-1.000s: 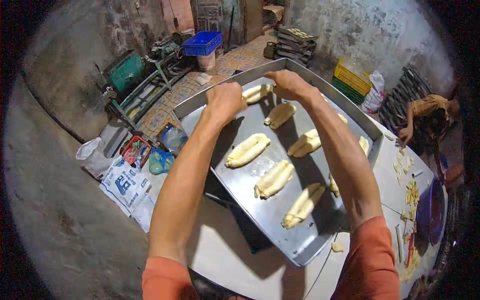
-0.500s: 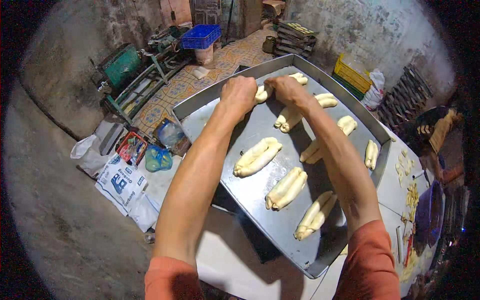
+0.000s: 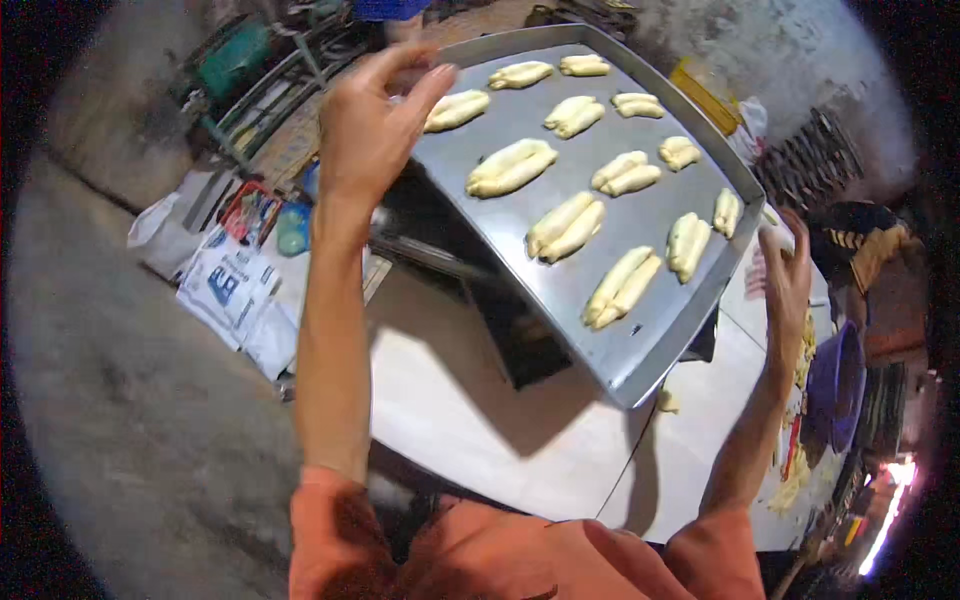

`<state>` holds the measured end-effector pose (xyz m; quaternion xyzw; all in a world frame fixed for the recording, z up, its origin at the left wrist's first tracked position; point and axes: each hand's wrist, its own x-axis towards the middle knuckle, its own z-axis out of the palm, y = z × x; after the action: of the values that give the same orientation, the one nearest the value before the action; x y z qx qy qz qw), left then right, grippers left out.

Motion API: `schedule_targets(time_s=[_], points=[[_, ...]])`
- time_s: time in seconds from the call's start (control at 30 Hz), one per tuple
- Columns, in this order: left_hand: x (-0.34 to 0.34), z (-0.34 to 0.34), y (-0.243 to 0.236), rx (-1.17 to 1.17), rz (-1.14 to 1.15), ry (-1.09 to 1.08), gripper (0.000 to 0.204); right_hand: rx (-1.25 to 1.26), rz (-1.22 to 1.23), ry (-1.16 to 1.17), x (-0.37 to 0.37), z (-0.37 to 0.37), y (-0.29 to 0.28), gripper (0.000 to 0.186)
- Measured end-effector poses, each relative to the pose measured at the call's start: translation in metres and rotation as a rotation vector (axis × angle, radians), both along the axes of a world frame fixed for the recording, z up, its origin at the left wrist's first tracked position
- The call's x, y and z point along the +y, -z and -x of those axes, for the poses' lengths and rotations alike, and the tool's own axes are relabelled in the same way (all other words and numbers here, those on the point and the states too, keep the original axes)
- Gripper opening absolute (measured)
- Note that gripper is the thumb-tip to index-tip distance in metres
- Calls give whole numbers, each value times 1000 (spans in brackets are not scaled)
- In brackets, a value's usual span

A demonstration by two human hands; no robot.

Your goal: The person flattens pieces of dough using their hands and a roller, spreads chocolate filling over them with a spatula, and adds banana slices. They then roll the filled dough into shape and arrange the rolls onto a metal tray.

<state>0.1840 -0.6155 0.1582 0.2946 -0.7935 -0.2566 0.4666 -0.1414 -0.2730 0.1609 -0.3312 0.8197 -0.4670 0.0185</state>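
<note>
A large metal baking tray (image 3: 600,359) sits at a slant, propped above a white tiled table. Several pale twisted dough pieces (image 3: 567,228) lie on it in rows. At the tray's left corner is my left hand (image 3: 372,125), fingers curved and thumb apart, with a gap between them. It hides that corner; whether it touches the rim is unclear. Beside the tray's right rim, my right hand (image 3: 787,280) is somewhat blurred, with its fingers apart and nothing visible in it.
Dough scraps and a purple basin (image 3: 838,390) are at the table's right. To the left on the floor lie a white printed sack (image 3: 225,290) and plastic bags. A green machine (image 3: 238,58) stands far left, a yellow crate (image 3: 703,95) far right.
Both hands have let go of the dough at the tray's far side and moved apart, left hand to the left corner, right hand to the right rim. The view has shifted; the tray appears higher.
</note>
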Motion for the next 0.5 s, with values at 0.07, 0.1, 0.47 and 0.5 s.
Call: schedule_targets(time_s=[0.07,0.1,0.47,0.5], points=[[50,-37,17,268,-209,-18,27,-431,17,31,35,-46,17,79],[71,-55,27,343,-260,-47,19,-519,38,-2,45,-67,24,83],[217,-40,98,642,-1205,218,60,-894,142,-208,6,-111,57,75],[213,-45,112,729,-1231,228,60,-940,76,-260,-2,-116,51,67]])
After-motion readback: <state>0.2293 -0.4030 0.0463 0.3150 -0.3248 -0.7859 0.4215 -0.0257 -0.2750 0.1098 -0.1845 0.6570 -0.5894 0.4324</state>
